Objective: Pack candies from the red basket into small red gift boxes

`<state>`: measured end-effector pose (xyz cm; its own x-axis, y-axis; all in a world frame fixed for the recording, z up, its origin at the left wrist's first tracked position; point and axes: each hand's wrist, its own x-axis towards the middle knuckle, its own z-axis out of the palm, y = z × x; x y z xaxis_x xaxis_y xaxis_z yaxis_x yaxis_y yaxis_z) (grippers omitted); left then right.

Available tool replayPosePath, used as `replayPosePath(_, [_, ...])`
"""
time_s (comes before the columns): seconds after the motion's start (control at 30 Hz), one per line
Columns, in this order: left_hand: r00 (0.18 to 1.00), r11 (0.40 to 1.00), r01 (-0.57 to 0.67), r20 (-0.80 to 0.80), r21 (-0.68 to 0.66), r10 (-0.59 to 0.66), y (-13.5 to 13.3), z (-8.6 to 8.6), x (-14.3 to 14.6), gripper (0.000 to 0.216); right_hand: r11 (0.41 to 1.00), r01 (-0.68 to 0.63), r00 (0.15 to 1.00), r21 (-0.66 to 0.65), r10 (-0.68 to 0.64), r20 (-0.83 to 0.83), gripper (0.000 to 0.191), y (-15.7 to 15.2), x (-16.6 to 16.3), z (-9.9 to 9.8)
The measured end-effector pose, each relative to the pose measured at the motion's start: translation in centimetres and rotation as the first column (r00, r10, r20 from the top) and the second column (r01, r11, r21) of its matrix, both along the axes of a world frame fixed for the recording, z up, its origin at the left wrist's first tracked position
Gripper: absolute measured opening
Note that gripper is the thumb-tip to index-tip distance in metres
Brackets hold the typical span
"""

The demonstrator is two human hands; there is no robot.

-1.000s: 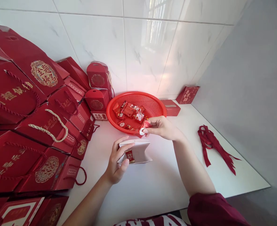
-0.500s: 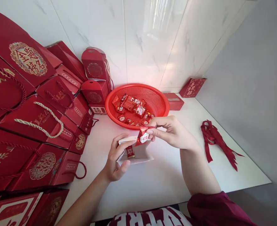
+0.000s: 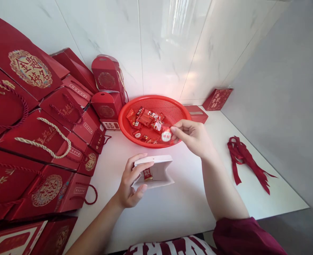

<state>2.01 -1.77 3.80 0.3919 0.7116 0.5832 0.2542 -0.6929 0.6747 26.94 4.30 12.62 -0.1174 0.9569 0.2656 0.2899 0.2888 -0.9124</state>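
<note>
My left hand (image 3: 132, 182) is closed round the left side of a small box (image 3: 161, 171) with a white inside, its open top facing me. Inside it lies a red wrapped candy (image 3: 147, 174). Between the thumb and fingers of my right hand (image 3: 189, 136) is a red candy packet (image 3: 166, 135) with a white label, slightly blurred. That hand is over the near right rim of a red plastic basket (image 3: 181, 109), above several wrapped candies (image 3: 146, 117) in it.
Red gift boxes (image 3: 52, 131) with rope handles are stacked along the left. Two upright red boxes (image 3: 107, 104) stand against the tiled wall. Behind the basket's right side lies a red box (image 3: 197, 114), with another red box (image 3: 217, 99) farther right. Dark red ribbons (image 3: 245, 157) lie on the white table (image 3: 183, 209).
My right hand has moved up and away from the box to the basket, still pinching the candy packet. My left hand and the box have stayed in place.
</note>
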Motion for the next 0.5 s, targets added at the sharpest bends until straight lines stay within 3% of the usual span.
replayPosePath(0.1, [1.000, 1.000, -0.004, 0.002, 0.000, 0.004, 0.0, 0.0, -0.1, 0.048, 0.939, 0.323, 0.938, 0.120, -0.334, 0.093, 0.022, 2.0, 0.6, -1.5])
replayPosePath(0.17, [1.000, 1.000, 0.012, 0.000, -0.003, -0.012, 0.1, -0.1, -0.2, 0.047, 0.914, 0.368, 0.915, 0.169, -0.388, 0.110, 0.028, 3.2, 0.9, -2.1])
replayPosePath(0.27, [0.999, 0.999, 0.033, 0.007, -0.016, -0.032, 0.2, -0.2, -0.3, 0.047, 0.938, 0.291, 0.932, 0.187, -0.322, 0.166, 0.026, 5.4, 0.8, -2.1])
replayPosePath(0.33, [0.999, 0.999, 0.029, 0.020, -0.029, -0.029, 0.3, -0.3, -0.4, 0.047, 0.966, 0.193, 0.920, 0.172, -0.239, 0.310, 0.027, 7.6, 0.4, -1.6])
replayPosePath(0.43, [0.999, 0.999, 0.008, 0.035, -0.053, -0.007, 0.6, -0.6, -0.5, 0.047, 0.996, -0.001, 0.773, 0.091, -0.057, 0.631, 0.037, 11.5, -1.1, -0.7])
replayPosePath(0.5, [0.998, 0.997, -0.017, 0.054, -0.071, 0.021, 0.8, -0.9, -0.6, 0.047, 0.995, -0.102, 0.657, 0.009, 0.061, 0.752, 0.036, 13.9, -2.6, -0.4])
